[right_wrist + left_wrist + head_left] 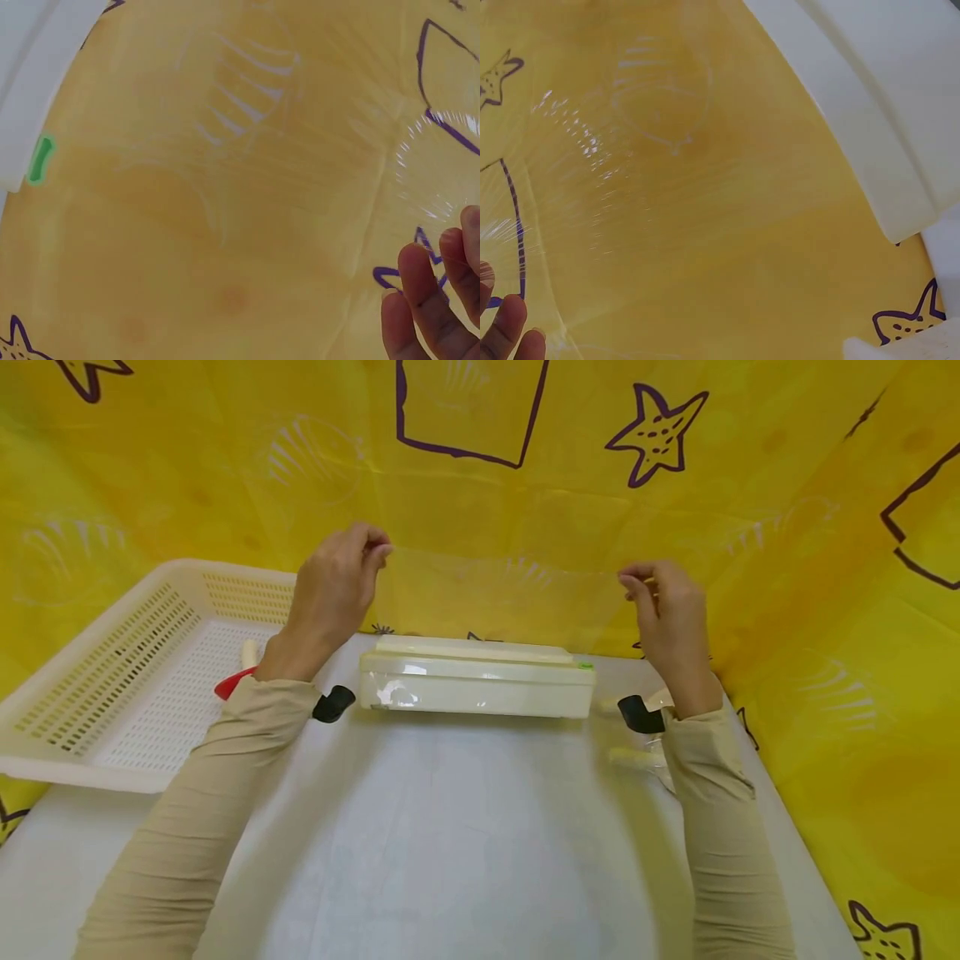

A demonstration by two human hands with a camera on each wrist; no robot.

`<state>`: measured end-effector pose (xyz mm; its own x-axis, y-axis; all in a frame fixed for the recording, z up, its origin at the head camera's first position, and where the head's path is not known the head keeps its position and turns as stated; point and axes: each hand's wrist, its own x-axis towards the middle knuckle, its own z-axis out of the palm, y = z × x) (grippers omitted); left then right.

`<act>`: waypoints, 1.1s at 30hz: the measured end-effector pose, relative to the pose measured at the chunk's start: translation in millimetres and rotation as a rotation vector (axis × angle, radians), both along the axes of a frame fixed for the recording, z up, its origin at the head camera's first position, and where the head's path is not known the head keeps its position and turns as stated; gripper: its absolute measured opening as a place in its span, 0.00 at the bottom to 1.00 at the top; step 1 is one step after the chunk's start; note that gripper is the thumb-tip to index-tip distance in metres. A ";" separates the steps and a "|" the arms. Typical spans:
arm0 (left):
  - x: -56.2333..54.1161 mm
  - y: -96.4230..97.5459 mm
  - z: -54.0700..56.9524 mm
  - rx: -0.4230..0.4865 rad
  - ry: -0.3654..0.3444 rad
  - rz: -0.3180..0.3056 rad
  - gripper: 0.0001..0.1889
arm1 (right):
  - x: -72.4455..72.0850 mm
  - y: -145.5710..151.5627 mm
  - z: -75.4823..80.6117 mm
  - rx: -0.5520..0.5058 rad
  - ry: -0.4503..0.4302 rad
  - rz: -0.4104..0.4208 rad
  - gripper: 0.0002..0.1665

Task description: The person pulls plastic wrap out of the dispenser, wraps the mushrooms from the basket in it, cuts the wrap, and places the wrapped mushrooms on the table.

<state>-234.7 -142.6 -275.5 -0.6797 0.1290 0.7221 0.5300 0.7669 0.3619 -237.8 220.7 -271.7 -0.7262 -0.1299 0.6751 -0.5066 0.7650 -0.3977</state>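
Clear cling film [495, 597] is stretched between my two hands above and behind a long cream-white dispenser box [480, 692]. My left hand [335, 587] pinches the film's upper left corner between thumb and fingers. At the upper right corner, my right hand [670, 614] pinches it the same way. Fine creases fan out from the fingers in both wrist views. The film hangs down toward the back of the box, whose green tab [40, 160] shows at its right end. Each wrist carries a black camera mount.
A white perforated basket [82, 775] stands at the left, with a red object [232, 683] and a pale stub [250, 652] beside my left wrist. Pale items in clear wrapping [636, 758] lie by my right wrist. Yellow patterned sheeting [847, 610] hangs behind and right of the white table [457, 852].
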 end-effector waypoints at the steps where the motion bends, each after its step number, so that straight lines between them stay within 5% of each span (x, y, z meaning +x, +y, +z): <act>1: 0.7 0.2 1.7 0.002 0.005 -0.001 0.15 | 1.1 -0.5 1.9 -0.008 0.004 0.000 0.17; 21: 18.4 0.6 21.2 0.026 0.107 -0.044 0.15 | 19.9 -3.6 23.5 -0.063 0.135 -0.027 0.16; 33: 33.9 0.5 22.8 0.044 0.147 -0.053 0.14 | 38.7 0.4 19.4 -0.138 0.196 0.031 0.09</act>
